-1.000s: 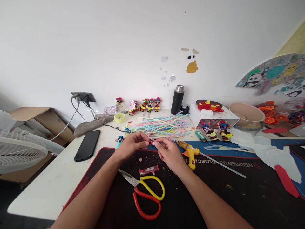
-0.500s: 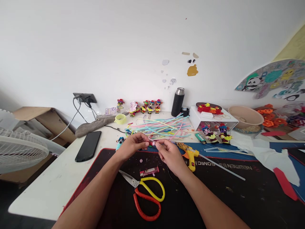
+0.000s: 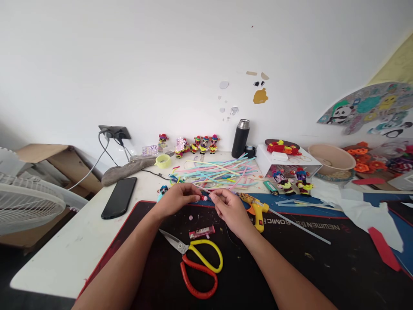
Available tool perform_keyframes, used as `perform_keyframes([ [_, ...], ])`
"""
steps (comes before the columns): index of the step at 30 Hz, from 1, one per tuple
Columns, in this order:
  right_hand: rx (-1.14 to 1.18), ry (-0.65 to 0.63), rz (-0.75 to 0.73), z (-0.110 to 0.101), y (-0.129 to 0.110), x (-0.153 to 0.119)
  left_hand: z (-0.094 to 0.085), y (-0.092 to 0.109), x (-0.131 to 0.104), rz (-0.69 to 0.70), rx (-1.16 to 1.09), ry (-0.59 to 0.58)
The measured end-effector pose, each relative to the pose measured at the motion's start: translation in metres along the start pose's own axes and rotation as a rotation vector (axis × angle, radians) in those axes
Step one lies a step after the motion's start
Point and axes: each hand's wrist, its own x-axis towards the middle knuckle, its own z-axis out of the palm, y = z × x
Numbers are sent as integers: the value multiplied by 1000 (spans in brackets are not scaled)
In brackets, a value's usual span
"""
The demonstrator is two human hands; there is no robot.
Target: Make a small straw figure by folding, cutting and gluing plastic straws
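Note:
Between thumb and fingers, my left hand [image 3: 181, 198] pinches a small red piece with a pale pink bobble [image 3: 205, 198] at its end; its exact kind is too small to tell. My right hand [image 3: 228, 206] is closed in a pinch just to the right of the bobble, and what sits in its fingertips I cannot make out. Below the hands, a pink lighter [image 3: 201, 232] lies on the black mat [image 3: 290, 267]. Scissors [image 3: 180, 246] with one yellow and one red handle lie nearer to me. Beside my right hand rests a yellow glue gun [image 3: 258, 213].
Behind the hands lies a heap of pastel pipe cleaners [image 3: 216, 170]. Several small figures [image 3: 203, 145] stand along the wall near a black thermos [image 3: 241, 138]. A phone [image 3: 119, 198] and a fan [image 3: 32, 202] are at the left. A white box [image 3: 288, 161] stands at the right.
The red piece with the pink bobble has shifted slightly down and left with my left fingers. A small gap now shows between the bobble and my right fingertips.

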Motion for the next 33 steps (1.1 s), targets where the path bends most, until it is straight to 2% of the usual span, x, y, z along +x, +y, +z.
perform_keyframes([
  [3, 19, 18, 4, -1, -2, 0, 1, 1, -1, 5, 201, -9],
  [6, 29, 8, 10, 0, -2, 0, 4, 1, -2, 22, 294, -22],
  [10, 29, 1, 4, 0, 0, 0, 4, 0, -2, 51, 328, -3],
  [17, 14, -9, 11, 1, 1, 0, 2, -2, 0, -63, 443, -52],
  [22, -1, -15, 15, 2, 0, -2, 3, -4, 0, -71, 525, -72],
  [28, -4, -15, 6, 2, -2, -2, 1, -1, -1, -51, 492, -79],
  [30, 20, 1, -3, 1, -4, -1, -1, 0, -2, -44, 469, -27],
  [33, 79, 73, -15, -4, -6, 0, -4, 3, -2, -25, 457, 136],
])
